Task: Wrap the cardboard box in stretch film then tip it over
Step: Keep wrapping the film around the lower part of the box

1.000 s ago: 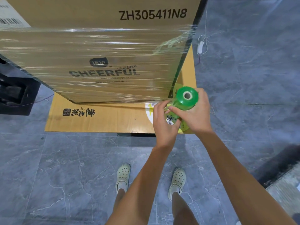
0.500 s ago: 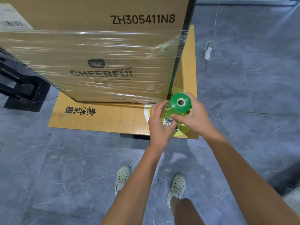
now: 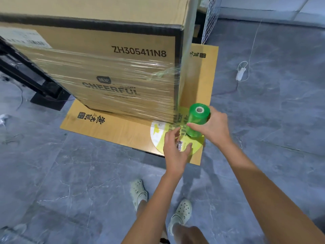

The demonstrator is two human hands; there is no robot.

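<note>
Holding the roll at the box's corner, one hand off

The right hand (image 3: 213, 128) gripped the green roll (image 3: 197, 118) round its lower half, fingers curled over the side, with the core end tipped up and slightly to the right. The roll sat just right of the box's (image 3: 91, 41) near right corner, low down, above the flat sheet (image 3: 114, 127) that the box stood on. A pale strip of film ran from the roll up along that corner. Film (image 3: 123, 81) already banded the lower part of the box's near face, with a bunched green strand at the right edge; the printed code above it was bare.

Half a second earlier both hands had been together on the roll. Now the left hand (image 3: 175, 149) was off it, near and left of the roll, fingers and thumb loosely spread and holding nothing, over the round yellow sticker (image 3: 158, 135) on the sheet. The hands were apart, though close. The roll had also moved right, from in front of the corner to just past it. More of the box's top showed than before.

A black frame (image 3: 35, 76) stood left of the box, white wire mesh (image 3: 209, 20) beyond its far right corner, and a white cable (image 3: 241, 73) lay on the grey floor (image 3: 281, 111) to the right. Two pale shoes (image 3: 139, 191) stood on the near floor.
</note>
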